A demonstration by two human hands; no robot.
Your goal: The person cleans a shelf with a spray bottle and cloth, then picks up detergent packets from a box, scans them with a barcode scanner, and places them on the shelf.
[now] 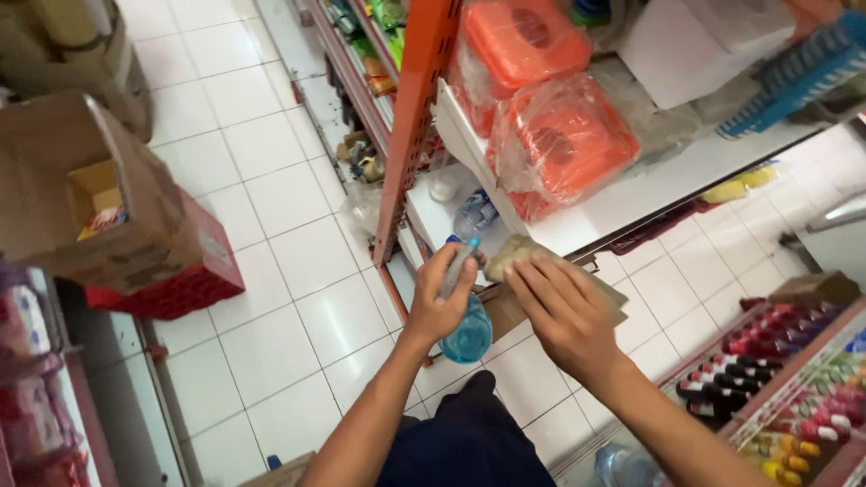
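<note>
Bottle (pixel 468 332): blue spray type, clear plastic, liquid inside. My left hand (pixel 442 298) is wrapped around its neck and trigger head; the body hangs below the fist. It sits just in front of the white shelf (pixel 622 194), low against its front edge.

Cloth (pixel 541 261): dull olive rag, right of the bottle and touching it at the nozzle. My right hand (pixel 564 311) lies flat on top of it, fingers spread, pressing rather than pinching. Can't tell if the thumb grips underneath.

Handling, my read: bottle looks moderately heavy with the fluid, rigid, smooth, probably slick if wet. The neck under the trigger is the sane hold, as now. Cloth is limp and light, so it'll fold wherever it's grabbed; bunching it in the palm should work.

Outward from the bottle: above it, the shelf carries orange tubs (pixel 550 135) in plastic wrap, overhanging the lip. An orange post (pixel 415 117) stands up-left of the bottle, close. Another small bottle (pixel 474 215) lies on the lower ledge directly above my left hand.

Room: tiled floor (pixel 271 261) left of the bottle is open up to a cardboard box (pixel 90 189). Right of the bottle, a rack of small bottles (pixel 776 361) hems that side in. The shelf edge and post are the snag points.
</note>
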